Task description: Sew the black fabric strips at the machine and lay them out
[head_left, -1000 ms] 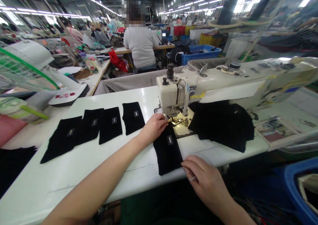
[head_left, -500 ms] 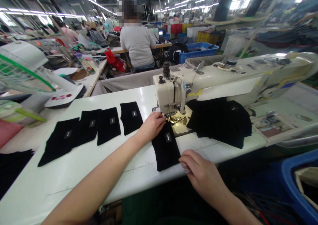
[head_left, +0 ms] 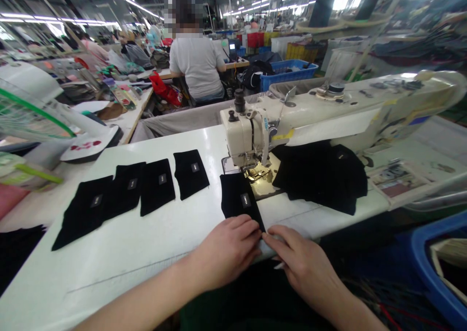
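A black fabric piece with a small dark label lies on the table, its far edge close to the presser foot of the sewing machine. My left hand is closed over its near end, fingertips pinching the right corner. Touching that same corner, the thumb and forefinger of my right hand are pressed together. A small pale tip pokes out beneath my right fingers; I cannot make out what it is. The near edge of the fabric is hidden under my left hand.
Several labelled black pieces lie in a row on the white table. A black fabric pile sits right of the needle. A fan stands left, a blue bin lower right. A person sits ahead.
My left hand has come back from beside the presser foot to the near end of the fabric piece, next to my right hand. My right hand stays at the corner. The view shifted slightly.
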`<state>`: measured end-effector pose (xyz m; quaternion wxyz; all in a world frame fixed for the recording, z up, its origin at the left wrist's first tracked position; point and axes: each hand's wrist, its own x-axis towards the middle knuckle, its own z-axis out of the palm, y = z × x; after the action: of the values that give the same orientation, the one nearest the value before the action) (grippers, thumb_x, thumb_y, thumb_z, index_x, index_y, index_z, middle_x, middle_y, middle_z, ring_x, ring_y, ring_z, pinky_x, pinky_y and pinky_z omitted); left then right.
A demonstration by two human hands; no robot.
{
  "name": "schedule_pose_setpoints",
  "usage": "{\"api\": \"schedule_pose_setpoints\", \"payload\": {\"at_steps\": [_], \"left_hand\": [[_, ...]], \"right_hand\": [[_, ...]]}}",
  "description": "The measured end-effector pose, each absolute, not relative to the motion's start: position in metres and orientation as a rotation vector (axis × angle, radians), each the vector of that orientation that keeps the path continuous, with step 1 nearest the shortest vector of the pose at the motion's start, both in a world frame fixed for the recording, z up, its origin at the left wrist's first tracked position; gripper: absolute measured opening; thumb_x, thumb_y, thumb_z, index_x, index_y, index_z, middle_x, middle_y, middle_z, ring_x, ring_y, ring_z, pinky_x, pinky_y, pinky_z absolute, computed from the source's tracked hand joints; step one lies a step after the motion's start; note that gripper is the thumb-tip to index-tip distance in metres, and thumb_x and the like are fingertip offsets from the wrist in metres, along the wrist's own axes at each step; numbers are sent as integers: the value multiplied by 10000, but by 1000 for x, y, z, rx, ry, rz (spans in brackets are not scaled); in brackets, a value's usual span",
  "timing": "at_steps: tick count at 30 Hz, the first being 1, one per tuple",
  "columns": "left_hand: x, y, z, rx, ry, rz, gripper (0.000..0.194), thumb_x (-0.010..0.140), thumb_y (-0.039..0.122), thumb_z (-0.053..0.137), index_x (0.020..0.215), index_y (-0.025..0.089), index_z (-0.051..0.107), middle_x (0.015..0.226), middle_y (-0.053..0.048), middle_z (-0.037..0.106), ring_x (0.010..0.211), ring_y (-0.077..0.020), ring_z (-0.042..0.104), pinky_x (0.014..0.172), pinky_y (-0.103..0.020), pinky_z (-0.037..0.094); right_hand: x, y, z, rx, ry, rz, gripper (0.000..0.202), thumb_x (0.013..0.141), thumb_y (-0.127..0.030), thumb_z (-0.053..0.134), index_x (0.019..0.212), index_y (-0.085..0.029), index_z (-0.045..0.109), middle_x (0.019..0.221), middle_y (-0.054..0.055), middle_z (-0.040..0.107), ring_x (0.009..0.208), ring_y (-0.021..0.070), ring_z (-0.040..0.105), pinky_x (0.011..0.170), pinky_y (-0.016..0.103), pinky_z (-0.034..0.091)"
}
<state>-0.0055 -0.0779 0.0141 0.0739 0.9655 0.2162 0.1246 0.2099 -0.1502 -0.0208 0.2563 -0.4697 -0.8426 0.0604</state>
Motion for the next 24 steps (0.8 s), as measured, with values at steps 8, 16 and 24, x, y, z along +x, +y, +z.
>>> {"api": "schedule_pose_setpoints", "payload": {"at_steps": [8, 16, 24], "left_hand": [[-13, -81, 3, 2972, 604, 430, 261, 1003, 208, 475, 1177, 115, 645, 1167, -122, 688, 1136, -258, 632, 969, -380, 584], [-13, -63, 8, 2958, 624, 485, 270, 1011, 239, 471, 1161, 120, 661, 1151, -135, 686, 1107, -257, 645, 927, -398, 611], [-16, -40, 5, 2923, 646, 471, 266, 1005, 244, 490, 1173, 133, 662, 1156, -135, 672, 1136, -260, 627, 950, -410, 596]], "right_hand": [[209, -144, -19, -1331, -2339, 183, 487, 801, 40, 450, 1202, -144, 656, 1057, 106, 667, 870, 221, 655, 673, 310, 542], [203, -125, -14, -1392, -2321, 195, 484, 811, 55, 478, 1207, -165, 648, 1038, 83, 645, 896, 218, 624, 693, 313, 524], [200, -101, -14, -1441, -2357, 129, 379, 881, -9, 536, 1199, -177, 657, 1061, 81, 653, 900, 203, 626, 702, 301, 523]]}}
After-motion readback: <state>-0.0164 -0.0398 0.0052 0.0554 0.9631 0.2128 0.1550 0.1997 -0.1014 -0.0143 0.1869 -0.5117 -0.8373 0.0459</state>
